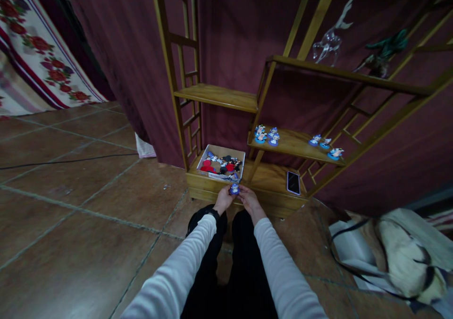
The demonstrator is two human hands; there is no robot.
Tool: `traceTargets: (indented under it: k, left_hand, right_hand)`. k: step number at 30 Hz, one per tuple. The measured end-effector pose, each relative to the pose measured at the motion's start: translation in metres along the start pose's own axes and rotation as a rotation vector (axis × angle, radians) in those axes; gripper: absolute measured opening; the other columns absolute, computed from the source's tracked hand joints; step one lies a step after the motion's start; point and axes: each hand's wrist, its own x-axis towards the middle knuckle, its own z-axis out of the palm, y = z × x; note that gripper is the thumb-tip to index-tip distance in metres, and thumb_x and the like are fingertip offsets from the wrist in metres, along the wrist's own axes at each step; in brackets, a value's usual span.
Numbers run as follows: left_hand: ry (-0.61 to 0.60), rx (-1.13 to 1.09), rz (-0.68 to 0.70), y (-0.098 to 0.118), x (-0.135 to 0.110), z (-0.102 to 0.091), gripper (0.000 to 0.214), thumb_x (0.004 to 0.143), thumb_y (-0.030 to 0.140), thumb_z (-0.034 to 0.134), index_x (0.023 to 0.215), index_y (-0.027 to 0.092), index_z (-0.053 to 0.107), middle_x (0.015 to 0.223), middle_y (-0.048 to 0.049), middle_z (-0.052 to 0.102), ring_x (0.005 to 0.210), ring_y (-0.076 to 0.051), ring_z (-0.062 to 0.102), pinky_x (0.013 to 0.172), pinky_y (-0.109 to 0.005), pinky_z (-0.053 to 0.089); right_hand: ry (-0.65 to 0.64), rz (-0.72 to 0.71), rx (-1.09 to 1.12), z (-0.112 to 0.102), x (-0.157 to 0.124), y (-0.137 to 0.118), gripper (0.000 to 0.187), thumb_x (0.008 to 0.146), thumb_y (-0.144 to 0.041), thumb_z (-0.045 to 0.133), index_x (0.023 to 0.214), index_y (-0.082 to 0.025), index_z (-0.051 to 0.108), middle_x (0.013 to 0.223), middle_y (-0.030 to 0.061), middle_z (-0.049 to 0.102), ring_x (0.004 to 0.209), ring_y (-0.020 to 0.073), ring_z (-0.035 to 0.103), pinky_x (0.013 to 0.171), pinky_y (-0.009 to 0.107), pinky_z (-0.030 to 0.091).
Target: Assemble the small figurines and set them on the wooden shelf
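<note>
Pinching a round-based purple figurine (234,189), left hand (223,199) and right hand (249,198) hover near a cardboard box (228,152).

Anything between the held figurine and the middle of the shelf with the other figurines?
Nothing visible. The held figurine is between the left hand and right hand; the shelf has four figurines left and three figurines right, flanking that middle.

Left hand (223,200) and right hand (248,199) hold small purple-and-white figurine (234,189); from it, shallow cardboard box (226,151) of red, black pieces (230,167) at 11 o'clock; blue-and-purple figurines (273,140) on brown wooden shelf (293,145), 1 o'clock; black-screened phone (293,183), 3 o'clock.
</note>
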Motion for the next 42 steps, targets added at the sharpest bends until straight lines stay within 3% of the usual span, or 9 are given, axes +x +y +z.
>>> traceTargets:
  k: [6, 10, 19, 34, 42]
  left_hand:
    - [0.023, -0.061, 0.004, 0.0, 0.003, 0.002, 0.046, 0.048, -0.012, 0.061, 0.086, 0.014, 0.061, 0.075, 0.0, 0.063, 0.071, -0.013, 0.058, 0.076, -0.026, 0.042]
    - [0.055, -0.056, 0.011, 0.003, 0.0, 0.002, 0.04, 0.048, -0.009, 0.065, 0.081, 0.013, 0.06, 0.073, -0.0004, 0.063, 0.068, -0.013, 0.057, 0.075, -0.026, 0.042]
    - [-0.059, 0.006, 0.014, 0.012, -0.008, -0.004, 0.03, 0.053, 0.009, 0.073, 0.083, 0.014, 0.069, 0.074, -0.0025, 0.068, 0.071, -0.016, 0.06, 0.077, -0.028, 0.045]
    - [-0.02, -0.136, 0.021, 0.013, -0.008, -0.002, 0.039, 0.045, 0.01, 0.079, 0.081, 0.013, 0.065, 0.078, -0.0046, 0.069, 0.075, -0.017, 0.062, 0.08, -0.032, 0.044]
    - [-0.099, -0.151, -0.007, 0.014, -0.009, -0.003, 0.038, 0.045, 0.01, 0.078, 0.08, 0.013, 0.066, 0.081, -0.0058, 0.069, 0.079, -0.018, 0.061, 0.079, -0.031, 0.042]
  right_hand:
    - [-0.021, -0.02, 0.014, -0.004, 0.0, 0.002, 0.034, 0.05, -0.013, 0.072, 0.083, -0.017, 0.067, 0.076, 0.0033, 0.071, 0.078, 0.0187, 0.065, 0.074, 0.032, 0.048]
    - [-0.031, -0.016, 0.021, -0.004, 0.0, 0.002, 0.033, 0.049, -0.012, 0.073, 0.082, -0.017, 0.067, 0.075, 0.0031, 0.07, 0.078, 0.0191, 0.065, 0.076, 0.033, 0.049]
    - [-0.034, 0.029, 0.022, 0.001, -0.003, -0.002, 0.031, 0.049, -0.006, 0.071, 0.079, -0.017, 0.066, 0.072, 0.0014, 0.07, 0.079, 0.0198, 0.066, 0.08, 0.036, 0.049]
    - [-0.026, -0.022, 0.066, 0.0, -0.006, -0.001, 0.026, 0.054, -0.021, 0.076, 0.078, -0.017, 0.066, 0.07, 0.0006, 0.07, 0.072, 0.0168, 0.065, 0.077, 0.033, 0.05]
    - [0.013, -0.042, 0.11, -0.002, -0.006, -0.001, 0.019, 0.057, -0.02, 0.076, 0.071, -0.019, 0.063, 0.068, 0.0, 0.069, 0.066, 0.0152, 0.065, 0.073, 0.032, 0.051]
